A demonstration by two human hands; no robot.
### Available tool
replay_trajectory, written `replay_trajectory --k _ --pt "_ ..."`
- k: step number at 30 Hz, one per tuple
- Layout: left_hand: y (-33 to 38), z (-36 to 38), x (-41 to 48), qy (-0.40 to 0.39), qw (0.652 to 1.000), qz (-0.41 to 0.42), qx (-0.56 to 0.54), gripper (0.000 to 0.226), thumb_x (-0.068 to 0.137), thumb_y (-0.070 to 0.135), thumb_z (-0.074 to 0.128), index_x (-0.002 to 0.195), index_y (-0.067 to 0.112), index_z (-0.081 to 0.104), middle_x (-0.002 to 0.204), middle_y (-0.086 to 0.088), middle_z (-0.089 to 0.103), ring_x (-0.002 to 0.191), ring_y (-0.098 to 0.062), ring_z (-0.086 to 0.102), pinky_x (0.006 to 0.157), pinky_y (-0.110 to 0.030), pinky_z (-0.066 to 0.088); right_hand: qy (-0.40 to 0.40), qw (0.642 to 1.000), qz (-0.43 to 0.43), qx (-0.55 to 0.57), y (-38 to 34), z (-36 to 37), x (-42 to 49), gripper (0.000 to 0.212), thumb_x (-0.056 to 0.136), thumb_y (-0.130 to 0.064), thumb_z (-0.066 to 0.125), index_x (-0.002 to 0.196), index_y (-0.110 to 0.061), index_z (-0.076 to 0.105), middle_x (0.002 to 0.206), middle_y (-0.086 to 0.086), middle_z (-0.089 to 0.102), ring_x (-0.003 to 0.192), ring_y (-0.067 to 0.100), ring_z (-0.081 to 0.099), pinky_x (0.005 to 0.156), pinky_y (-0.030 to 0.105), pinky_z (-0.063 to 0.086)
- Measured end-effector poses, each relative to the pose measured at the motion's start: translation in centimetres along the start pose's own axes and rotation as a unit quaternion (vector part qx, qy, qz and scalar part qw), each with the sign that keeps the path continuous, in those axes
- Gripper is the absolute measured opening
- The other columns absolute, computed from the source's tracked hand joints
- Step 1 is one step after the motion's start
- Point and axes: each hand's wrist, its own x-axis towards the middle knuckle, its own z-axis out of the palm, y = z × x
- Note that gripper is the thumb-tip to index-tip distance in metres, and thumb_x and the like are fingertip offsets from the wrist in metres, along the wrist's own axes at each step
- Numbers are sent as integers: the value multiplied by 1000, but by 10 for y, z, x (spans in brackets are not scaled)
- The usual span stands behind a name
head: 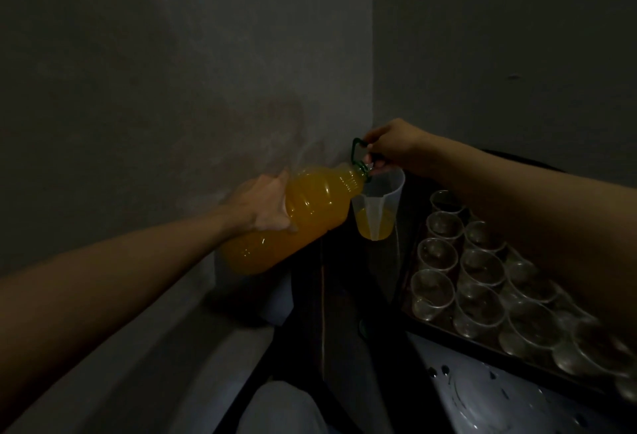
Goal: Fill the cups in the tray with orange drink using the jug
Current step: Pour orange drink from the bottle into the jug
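Left hand (265, 204) grips clear plastic bottle of orange drink (310, 216); right hand (393, 144) pinches its green loop handle (355, 149); tilt slowly, mouth over translucent plastic jug (394, 189).

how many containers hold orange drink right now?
2: the bottle, tilted, gripped by left hand and right hand; the jug under its mouth. Cups in the tray look empty, some hidden behind the right arm.

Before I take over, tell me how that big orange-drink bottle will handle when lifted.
Probably heavy: the bottle looks mostly full, and the left hand on its body and the right hand on its green handle both carry it. Its ribbed clear plastic may flex if squeezed. Tilted, its contents likely shift toward the neck, pulling that end down.
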Motion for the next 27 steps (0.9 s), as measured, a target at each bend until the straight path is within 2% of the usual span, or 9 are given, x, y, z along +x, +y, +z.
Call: replay_trajectory --k 3,7,11,12,16,21,27 --pt "0 0 0 -3 1000 7 12 109 64 53 86 149 10 32 119 -13 66 104 -34 65 80 -39 56 -2 1000 1 4 4 -1 3 37 105 1 38 141 -1 49 81 12 60 66 15 56 78 36 57" --pt "0 -1 1 -6 1000 11 17 108 64 54 86 148 13 32 120 -13 64 104 -34 64 76 -36 52 -1 1000 1 -2 7 0 7 37 104 2 39 140 0 50 80 12 61 66 15 57 59 26 58" --pt "-2 -1 4 -23 1000 15 8 113 65 53 87 152 15 26 96 0 61 89 -24 60 70 -34 48 -4 1000 5 0 10 -1 8 37 104 4 39 139 1 51 81 12 61 65 14 57 53 23 58" --pt "-2 -2 5 -26 999 19 5 114 66 52 87 154 16 24 96 1 60 89 -23 60 70 -34 48 -5 1000 6 1 10 -2 8 37 103 5 39 138 2 51 81 12 61 65 14 56 50 22 57" --pt "-2 -3 9 -21 999 21 23 114 68 49 87 155 16 22 120 -13 65 108 -35 63 85 -40 54 -6 1000 5 -1 15 -4 10 39 102 9 37 138 3 50 80 14 60 62 15 54 53 25 58" --pt "-3 -4 12 -28 999 17 38 113 66 54 87 153 12 27 124 -15 64 110 -36 63 85 -40 53 -2 1000 6 -4 17 -2 14 38 101 8 41 138 5 50 80 13 62 63 15 57 58 29 60" --pt "-5 -5 14 -26 999 17 45 109 66 52 88 149 11 31 126 -17 63 111 -37 62 87 -40 54 -7 1000 4 6 17 -1 12 39 101 9 42 140 4 48 80 14 62 66 16 58 54 26 59"
